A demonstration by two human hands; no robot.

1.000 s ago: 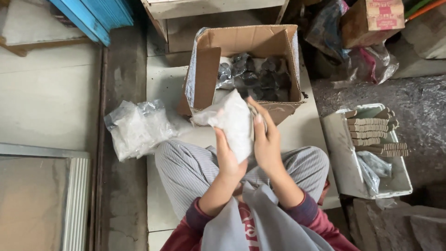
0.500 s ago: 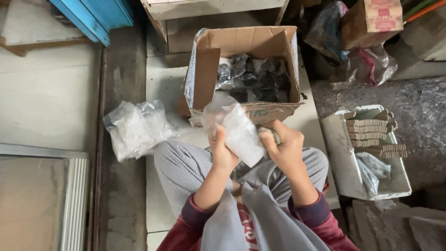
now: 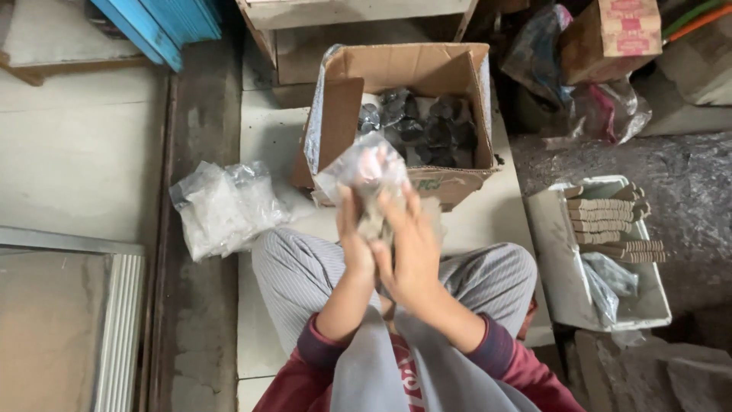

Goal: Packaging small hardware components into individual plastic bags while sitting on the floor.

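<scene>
Plastic bag (image 3: pixel 364 169): clear, crumpled, held up over the person's lap, just in front of the near wall of the cardboard box (image 3: pixel 404 76). Small greyish object (image 3: pixel 374 217) sits low in the bag; can't tell what it is.

Left hand (image 3: pixel 354 236): grip wrapped round the bag's lower part, fingers closed on the film. Right hand (image 3: pixel 408 248): palm flat against it from the other side, fingers fairly straight, pressing, not pinching. So the bag is sandwiched between both hands.

Doing this well, my read:
- keep the left hand as the anchor, low on the bag, so the contents don't slide out
- press evenly with the right palm; thin film like this will likely tear or slip if twisted hard
- keep the open end up, clear of the box flap
- stay over the lap, so anything dropped lands on cloth, not the floor

Surroundings: person sits on a pale tiled floor (image 3: pixel 267 137). Box stands open at the far edge of that strip, full of dark round pieces (image 3: pixel 427 130) in plastic. Pile of clear bags (image 3: pixel 225 206) lies on the floor to the left, near the knee. White tray (image 3: pixel 560 252) to the right holds a stack of tan, ridged pieces (image 3: pixel 610 221). Blue panel (image 3: pixel 152 23) at far left corner; clutter of bags and another carton at far right. Rough concrete right of the tiles.
</scene>
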